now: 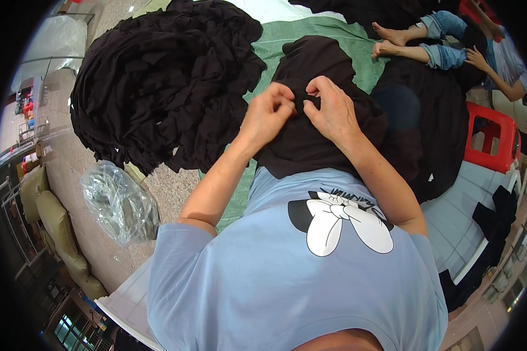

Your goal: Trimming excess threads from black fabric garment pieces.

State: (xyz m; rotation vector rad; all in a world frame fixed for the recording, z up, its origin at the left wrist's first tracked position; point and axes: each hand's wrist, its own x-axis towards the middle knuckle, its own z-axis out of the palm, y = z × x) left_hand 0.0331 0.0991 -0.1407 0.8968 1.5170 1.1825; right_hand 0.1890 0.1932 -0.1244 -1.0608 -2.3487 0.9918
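Seen from the head camera, a black garment [310, 134] was draped over the lap of a person in a light blue shirt [293, 275], spreading forward onto a green cloth [345, 41] laid on the floor. The fabric looked matte, soft and creased, with a bunched fold raised near its middle. That fold was pinched from both sides: the left hand [269, 114] had its fingertips pressed together on the cloth, and the right hand [331, 108] was curled over it, thumb and fingers closed on the same bunch, the two hands almost touching.

To the left, a large heap of black fabric pieces [164, 76] was piled in ruffled layers, partly on the green cloth. Below it, on the speckled floor, a crumpled clear plastic bag [120, 202] lay, shiny and greyish, with no label that could be made out. On the blue shirt a black and white cartoon print [339, 219] was seen.

At upper right, another person's bare feet [386, 41] and a hand [477, 58] were seen beside more dark cloth. A red plastic stool [492, 137] stood at the right.
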